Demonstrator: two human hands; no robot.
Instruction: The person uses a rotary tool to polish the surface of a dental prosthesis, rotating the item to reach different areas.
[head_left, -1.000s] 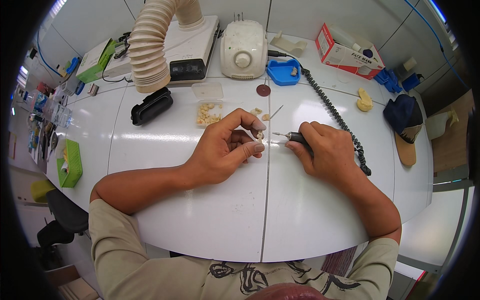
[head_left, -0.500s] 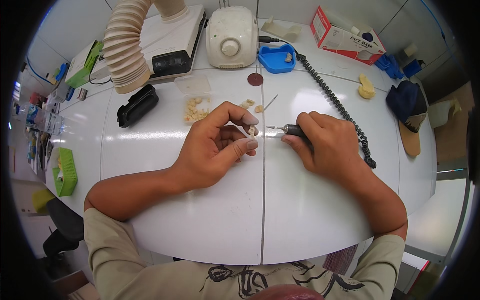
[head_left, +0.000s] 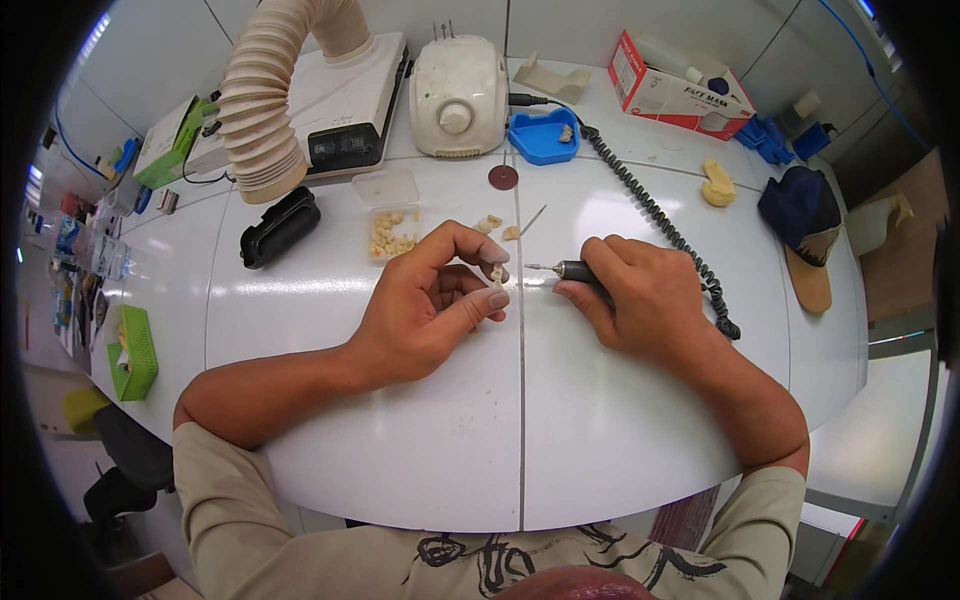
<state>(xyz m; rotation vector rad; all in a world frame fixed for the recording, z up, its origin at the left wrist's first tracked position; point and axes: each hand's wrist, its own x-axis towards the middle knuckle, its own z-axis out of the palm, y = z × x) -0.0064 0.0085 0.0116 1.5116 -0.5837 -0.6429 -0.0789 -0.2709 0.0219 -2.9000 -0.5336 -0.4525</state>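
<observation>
Between the thumb and fingertips of my left hand [head_left: 425, 310] is a small cream-coloured tooth-like piece [head_left: 498, 272], held upright and partly covered by the fingers. My right hand [head_left: 645, 290] grips a black and silver rotary handpiece [head_left: 575, 270], its thin bur pointing left at the piece with a small gap between them. Beyond my left hand, a clear plastic box [head_left: 377, 250] with its lid raised holds several cream tooth-like pieces [head_left: 390, 232]. A few loose cream pieces [head_left: 489, 223] and a slim pointed metal bit [head_left: 535, 219] lie past my fingertips.
A white control unit [head_left: 458, 97] with a dial stands at the back, beside a blue tray [head_left: 543, 137]. A coiled black cord [head_left: 655, 182] runs along the right. At left are a ribbed hose [head_left: 262, 110], a black case [head_left: 280, 227] and a green basket [head_left: 133, 353]; at right, a cap [head_left: 803, 215].
The whole view has shifted slightly. Both hands keep their grips, and the gap between the bur and the small piece looks about the same.
</observation>
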